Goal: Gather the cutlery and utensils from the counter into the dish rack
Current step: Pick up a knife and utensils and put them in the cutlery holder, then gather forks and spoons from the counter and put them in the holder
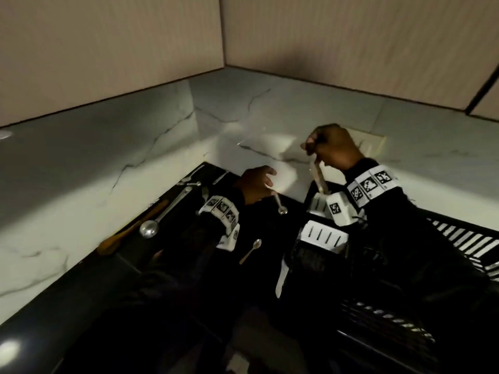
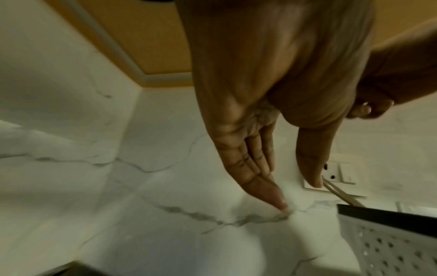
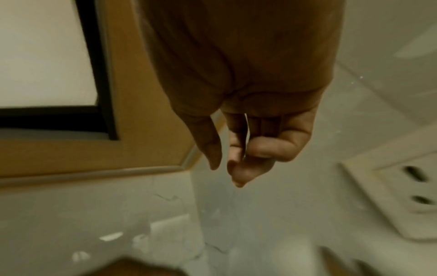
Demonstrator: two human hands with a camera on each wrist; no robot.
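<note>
The right hand's fingers are curled in toward the thumb, and the head view shows the right hand pinching the top of a pale flat utensil that hangs nearly upright, its lower end at the mouth of the white slotted holder in the black dish rack. The left hand's fingers are stretched out straight with the thumb held apart and nothing visible between them. In the head view the handle of a small spoon runs up under the left hand, but I cannot tell whether the two touch. To finish this step well, I would keep the utensil upright, lower it until it reaches the holder's bottom, then release, so that thin, smooth metal does not catch the rim or tip out. The holder looks like hard plastic with narrow slots, and the rack is a dark ribbed frame. On the glossy black counter more pieces wait: a shiny round-bowled ladle, a matte wooden spoon against the veined marble wall, a teaspoon and some forks near the corner.
</note>
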